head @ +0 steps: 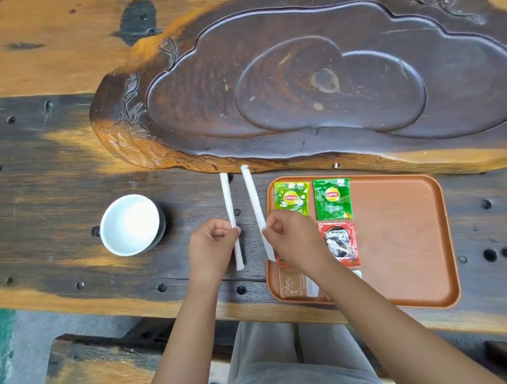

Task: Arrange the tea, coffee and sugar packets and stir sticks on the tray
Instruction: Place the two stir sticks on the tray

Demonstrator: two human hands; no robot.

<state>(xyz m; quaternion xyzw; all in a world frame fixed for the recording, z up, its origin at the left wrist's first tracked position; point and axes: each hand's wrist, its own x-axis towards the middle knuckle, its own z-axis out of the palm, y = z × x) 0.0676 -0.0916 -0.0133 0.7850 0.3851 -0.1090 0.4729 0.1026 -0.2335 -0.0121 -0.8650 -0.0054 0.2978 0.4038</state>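
Note:
An orange tray [401, 237] lies on the table at the right. At its left end sit two green Lipton tea packets [292, 198] [332, 199], a red Nescafe coffee packet [341, 243] below them, and a brown sugar packet [292, 284] near the front, partly hidden by my right arm. My left hand [211, 247] pinches a white paper-wrapped stir stick [227, 199] left of the tray. My right hand [293, 239] pinches a second wrapped stir stick [253, 194] at the tray's left edge. Both sticks point away from me.
A white cup [130, 224] with a dark outside stands left of my hands. A large carved dark wooden tea board [299, 86] fills the far side of the table. The wooden table [55, 178] has several holes. My lap shows below its front edge.

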